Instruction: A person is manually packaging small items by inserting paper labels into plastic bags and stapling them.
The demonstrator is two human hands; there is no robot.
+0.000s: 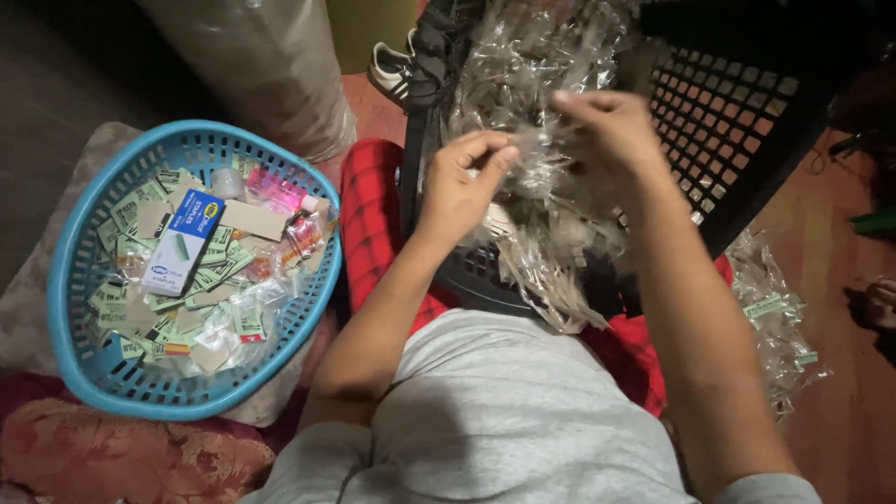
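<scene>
My left hand and my right hand meet over a black plastic crate on my lap. Between their fingertips they pinch a small clear plastic packet, which is blurred. Under the hands lies a heap of clear plastic packets that fills the crate and spills over its near edge. To my left a blue plastic basket holds several green and white paper labels, a blue and white stapler box and a few filled packets.
A big clear plastic sack stands behind the basket. Shoes lie at the top centre. More filled clear packets are piled on the wooden floor at my right. A patterned cushion lies at the lower left.
</scene>
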